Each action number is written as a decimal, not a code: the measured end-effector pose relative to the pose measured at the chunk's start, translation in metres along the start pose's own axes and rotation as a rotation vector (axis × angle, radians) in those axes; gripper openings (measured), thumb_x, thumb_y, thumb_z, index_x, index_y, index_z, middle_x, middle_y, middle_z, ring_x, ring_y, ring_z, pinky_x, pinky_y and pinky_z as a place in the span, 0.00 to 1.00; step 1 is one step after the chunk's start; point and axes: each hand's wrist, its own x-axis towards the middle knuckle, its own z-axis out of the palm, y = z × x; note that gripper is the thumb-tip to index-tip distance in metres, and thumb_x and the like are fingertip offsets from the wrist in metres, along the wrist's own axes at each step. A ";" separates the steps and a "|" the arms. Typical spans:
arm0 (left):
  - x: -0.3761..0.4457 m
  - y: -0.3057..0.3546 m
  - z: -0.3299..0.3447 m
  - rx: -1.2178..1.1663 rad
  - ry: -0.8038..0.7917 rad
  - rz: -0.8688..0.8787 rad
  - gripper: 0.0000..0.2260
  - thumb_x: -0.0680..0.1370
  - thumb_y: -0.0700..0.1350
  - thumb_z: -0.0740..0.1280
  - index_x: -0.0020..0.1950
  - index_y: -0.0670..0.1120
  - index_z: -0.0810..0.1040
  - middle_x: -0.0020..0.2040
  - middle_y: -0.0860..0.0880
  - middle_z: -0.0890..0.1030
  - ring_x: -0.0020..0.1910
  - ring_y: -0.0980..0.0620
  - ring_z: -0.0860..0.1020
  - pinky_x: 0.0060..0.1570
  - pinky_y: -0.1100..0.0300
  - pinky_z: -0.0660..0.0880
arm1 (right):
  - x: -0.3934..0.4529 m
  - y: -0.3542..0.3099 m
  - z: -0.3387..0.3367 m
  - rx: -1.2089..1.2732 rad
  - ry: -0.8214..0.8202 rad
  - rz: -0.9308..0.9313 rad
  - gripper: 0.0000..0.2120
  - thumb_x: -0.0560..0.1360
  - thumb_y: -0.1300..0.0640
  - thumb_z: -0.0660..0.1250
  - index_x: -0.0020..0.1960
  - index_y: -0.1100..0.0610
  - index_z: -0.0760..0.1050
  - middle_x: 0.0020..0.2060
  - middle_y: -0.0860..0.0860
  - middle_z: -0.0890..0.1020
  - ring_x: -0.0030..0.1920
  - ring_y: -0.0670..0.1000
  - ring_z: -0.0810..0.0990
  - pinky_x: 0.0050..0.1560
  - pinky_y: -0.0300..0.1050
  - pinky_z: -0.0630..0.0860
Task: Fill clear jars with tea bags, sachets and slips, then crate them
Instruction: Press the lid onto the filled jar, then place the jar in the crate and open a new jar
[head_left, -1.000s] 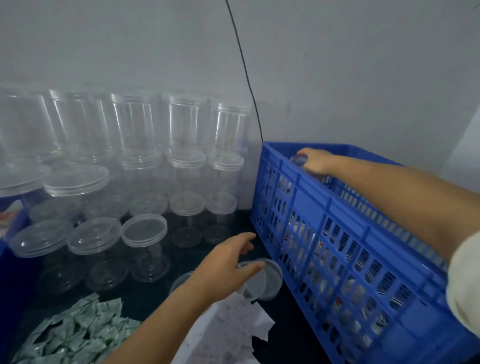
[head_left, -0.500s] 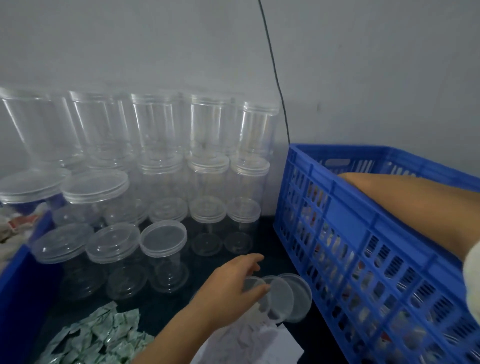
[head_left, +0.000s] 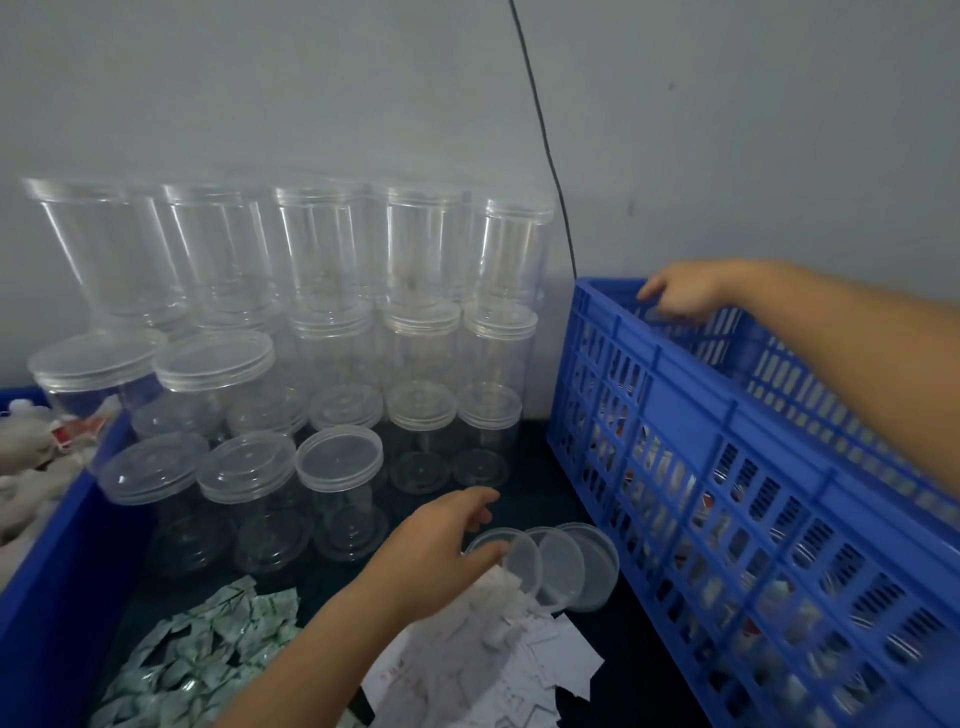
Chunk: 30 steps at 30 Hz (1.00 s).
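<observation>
My left hand (head_left: 436, 551) reaches over three loose clear lids (head_left: 566, 566) leaning in a row on the dark table. Its thumb touches the nearest lid and its fingers stretch above it. My right hand (head_left: 685, 293) hangs over the far end of the blue crate (head_left: 691, 415), fingers curled down. A faint clear shape lies under them; whether they hold it is unclear. Filled jars show through the crate's slots. White slips (head_left: 519, 654) lie under my left wrist. Green-white sachets (head_left: 208, 649) lie at the front left.
Stacked clear jars with lids (head_left: 337, 332) fill the back left against the grey wall. A blue bin (head_left: 52, 561) with white packets stands at the left edge. A black cable (head_left: 545, 130) runs down the wall behind the crate.
My right arm dipped into the crate and has risen again to its far end. My left hand stays over the loose lids. The camera has shifted.
</observation>
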 end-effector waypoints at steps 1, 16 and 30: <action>-0.003 0.004 -0.004 0.015 -0.005 0.000 0.25 0.77 0.57 0.65 0.72 0.56 0.64 0.62 0.58 0.74 0.57 0.63 0.71 0.56 0.67 0.71 | -0.007 -0.004 -0.014 0.058 0.088 0.001 0.21 0.81 0.66 0.59 0.73 0.57 0.70 0.60 0.60 0.79 0.48 0.57 0.80 0.47 0.49 0.78; -0.106 -0.006 -0.098 0.224 0.065 -0.076 0.22 0.77 0.55 0.66 0.70 0.53 0.68 0.60 0.55 0.77 0.56 0.58 0.75 0.57 0.58 0.75 | -0.112 -0.217 0.094 0.667 0.403 -0.559 0.10 0.77 0.50 0.71 0.56 0.53 0.77 0.46 0.45 0.78 0.46 0.45 0.76 0.50 0.37 0.73; -0.154 -0.062 -0.098 0.031 0.199 -0.171 0.22 0.77 0.55 0.66 0.70 0.55 0.69 0.51 0.61 0.76 0.50 0.65 0.76 0.51 0.67 0.75 | -0.084 -0.265 0.221 0.380 0.184 -0.366 0.45 0.67 0.35 0.76 0.75 0.56 0.64 0.71 0.55 0.70 0.70 0.57 0.69 0.67 0.56 0.72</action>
